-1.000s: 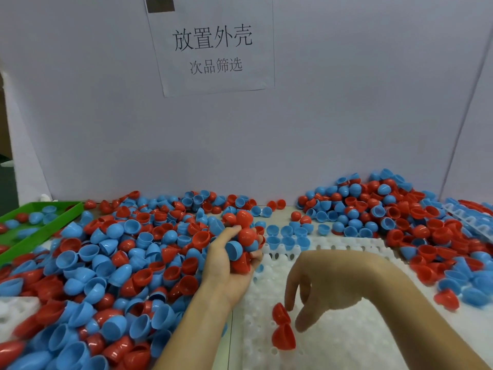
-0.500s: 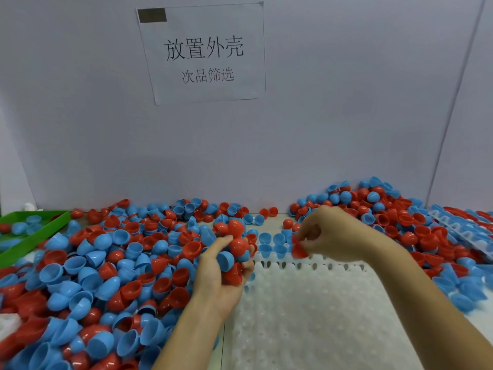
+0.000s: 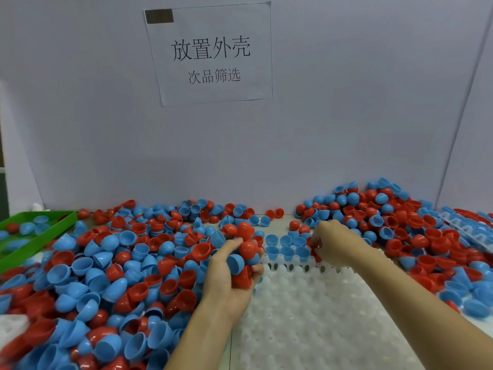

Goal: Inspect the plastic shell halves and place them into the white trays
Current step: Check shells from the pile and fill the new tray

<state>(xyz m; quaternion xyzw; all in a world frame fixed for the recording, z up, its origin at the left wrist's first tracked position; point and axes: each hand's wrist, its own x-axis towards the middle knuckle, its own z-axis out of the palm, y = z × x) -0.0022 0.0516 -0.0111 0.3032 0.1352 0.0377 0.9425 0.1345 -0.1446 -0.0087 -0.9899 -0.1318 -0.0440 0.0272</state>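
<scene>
one red shell half (image 3: 316, 252) has travelled with our right hand (image 3: 336, 245), grip pinched on it, from the near white tray (image 3: 306, 316) up to the blue row, while our left hand (image 3: 229, 273) stays clenched on a handful of shell halves (image 3: 244, 256).

Red and blue shell halves (image 3: 106, 265) heap together from 7 to 10 o'clock, glossy, with no pattern. A second red and blue heap (image 3: 416, 231) fills 2 to 3 o'clock. The tray (image 3: 306, 316) at 5 o'clock is plain white, dimpled in rows; the shells seated in its far rows (image 3: 286, 245) are blue. The bin (image 3: 40, 236) at 9 o'clock is bright green. The wall (image 3: 346, 116) is pale grey-lilac; its sign (image 3: 210, 53) is white with black characters and 1 dark brown tape strip.
</scene>
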